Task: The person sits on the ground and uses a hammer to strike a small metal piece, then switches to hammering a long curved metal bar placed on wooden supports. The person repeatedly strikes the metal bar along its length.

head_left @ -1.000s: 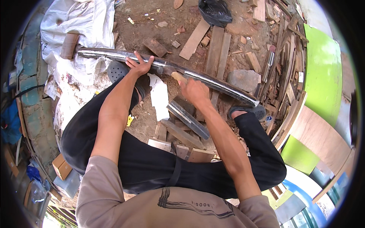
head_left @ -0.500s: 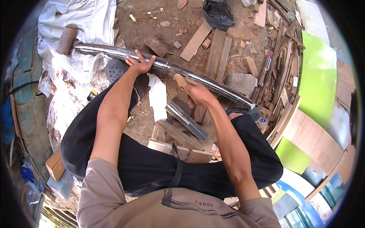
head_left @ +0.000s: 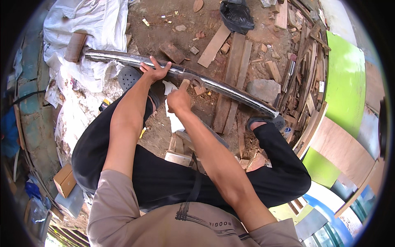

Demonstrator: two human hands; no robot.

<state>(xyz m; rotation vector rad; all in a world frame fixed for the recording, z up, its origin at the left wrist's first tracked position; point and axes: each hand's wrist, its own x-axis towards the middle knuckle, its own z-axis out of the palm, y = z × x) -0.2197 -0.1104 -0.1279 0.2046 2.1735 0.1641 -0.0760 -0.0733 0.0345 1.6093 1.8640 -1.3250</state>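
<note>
A long dark wooden beam (head_left: 230,89) with a whitish stripe along it lies slantwise before me, from upper left to lower right. My left hand (head_left: 155,73) rests on it left of its middle, fingers spread. Just below the beam, my right hand (head_left: 179,101) is closed around a tan, wooden-looking piece (head_left: 185,84). That piece's blunt end points up toward the beam, beside a worn patch. Most of it is hidden in the fist, so I cannot tell its exact kind.
Planks (head_left: 232,61) lie on the dirt beyond and beneath the beam. A grey stone (head_left: 263,90) sits near its right end, beside a heap of wood scraps (head_left: 302,78). White sacking (head_left: 86,24), a brown block (head_left: 75,47) and a black plastic bag (head_left: 236,16) lie farther off.
My right hand has moved left along the beam with the tan piece, which now points more upright. My left hand stays on the beam. The whole view has shifted slightly.
</note>
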